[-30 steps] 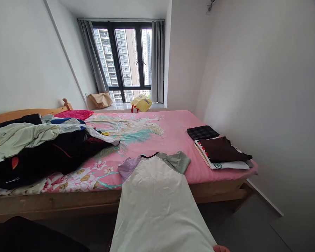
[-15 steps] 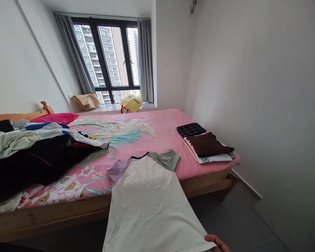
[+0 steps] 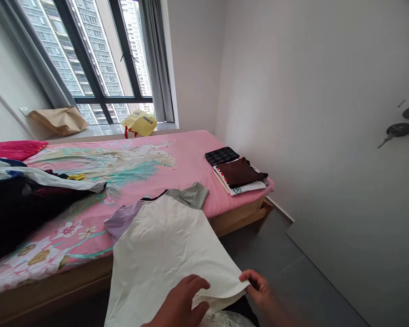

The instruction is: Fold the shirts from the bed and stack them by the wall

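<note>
A white T-shirt [image 3: 170, 240] with a lilac sleeve and a grey-green sleeve lies with its shoulders on the bed. Its lower part stretches over the bed's edge towards me. My right hand [image 3: 259, 288] pinches the right corner of the hem between thumb and fingers. Over the shirt's lower part, near the hem, my left hand [image 3: 186, 299] has its thumb and fingers apart and holds nothing. Whether its fingertips touch the cloth I cannot tell.
The bed [image 3: 187, 159] has a pink flowered sheet and a wooden frame. Folded clothes [image 3: 241, 175] are stacked at its right end; a heap of dark and white clothes [image 3: 30, 195] lies on the left. Paper bag [image 3: 59, 120] and yellow bag [image 3: 139, 122] are by the window.
The view has turned right and down, bringing a door handle into sight. My left hand has come in over the shirt. My right hand still holds the hem corner.
</note>
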A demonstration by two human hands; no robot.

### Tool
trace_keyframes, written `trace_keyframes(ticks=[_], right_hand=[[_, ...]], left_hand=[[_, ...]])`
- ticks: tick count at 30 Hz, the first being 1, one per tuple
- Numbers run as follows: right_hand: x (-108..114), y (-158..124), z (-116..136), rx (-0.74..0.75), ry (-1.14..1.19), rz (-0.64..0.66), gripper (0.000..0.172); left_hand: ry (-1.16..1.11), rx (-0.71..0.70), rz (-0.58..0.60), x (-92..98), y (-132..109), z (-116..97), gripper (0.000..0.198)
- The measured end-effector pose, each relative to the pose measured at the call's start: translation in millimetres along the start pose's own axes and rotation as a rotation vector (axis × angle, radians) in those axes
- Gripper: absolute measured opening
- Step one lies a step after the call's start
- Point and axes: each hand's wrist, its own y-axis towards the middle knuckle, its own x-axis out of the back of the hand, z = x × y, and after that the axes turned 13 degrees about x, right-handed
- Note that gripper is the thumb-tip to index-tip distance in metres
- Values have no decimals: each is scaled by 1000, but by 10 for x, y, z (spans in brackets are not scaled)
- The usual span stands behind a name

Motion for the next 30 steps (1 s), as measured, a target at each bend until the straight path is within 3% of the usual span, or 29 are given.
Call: trace_keyframes(ticks=[3,6,11,14,20,24,27,30], right_hand=[[13,-19,92,4,3,46,19],[15,-44,184,43,-25,60,20],[-70,-107,365,86,-194,84,16],[-160,-128,433,137,-256,95,14],[-276,-110,502,328,-454,107,6],[-302,-89,594,411,-396,208,7],[-322,-5,580,306,-249,178,18],[-379,252,457,106,-61,-7,29]], left_hand=[[112,-115,39,-199,333,-389,44],[242,-100,29,-422,490,-585,43],[394,-23,-59,-741,513,-653,36],[415,-5,-146,-841,518,-646,29],[399,38,-124,-688,497,-716,38],[271,67,-167,-558,462,-686,31],[121,-22,-213,-498,425,-587,21],[-29,-170,-291,-451,357,-435,24]])
